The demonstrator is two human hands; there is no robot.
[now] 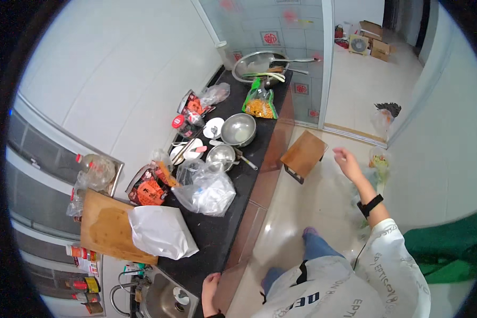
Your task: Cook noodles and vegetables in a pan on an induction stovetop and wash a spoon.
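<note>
My left hand [210,287] is at the front edge of the black countertop [206,246], beside the stainless steel sink [165,292]. Its fingers look bent, and whether they touch the edge is hard to tell. Out over the floor, my right hand [346,163] has loosely curled fingers and nothing visible in it; a black band circles that wrist. A low stool with a wooden top [304,154] stands beyond it to the left. On the counter lie a white bag [163,230], partly over a wooden cutting board [107,226], and a clear plastic bag [210,194].
Metal bowls [238,129], a red-lidded jar [179,122], a red-and-black packet [148,187] and a green-edged bag of yellow food [260,104] crowd the counter. A large wok [258,65] stands at its far end. Bagged vegetables [377,171] lie along the right wall, near a doorway.
</note>
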